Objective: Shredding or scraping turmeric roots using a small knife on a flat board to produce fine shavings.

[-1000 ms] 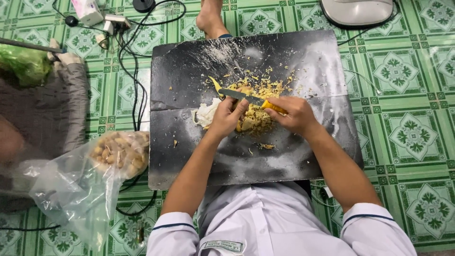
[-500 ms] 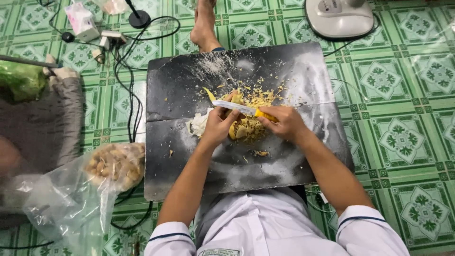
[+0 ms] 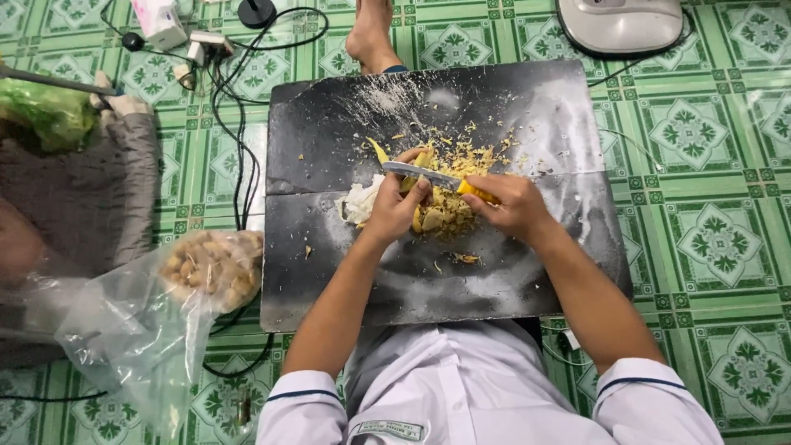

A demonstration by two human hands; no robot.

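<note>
At nine o'clock lay our clear bag of nuts (image 3: 210, 268), then on the dark board (image 3: 329, 247) our left hand (image 3: 395, 210) pinched yellow peelings (image 3: 445, 206) while our right hand (image 3: 511, 206) gripped the yellow-handled knife (image 3: 437, 177).

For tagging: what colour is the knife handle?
Yellow, on the knife in the right hand; head view.

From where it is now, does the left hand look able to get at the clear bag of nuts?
Probably yes: the left hand rests on the knife blade, and only bare dark board separates it from the bag.
</note>
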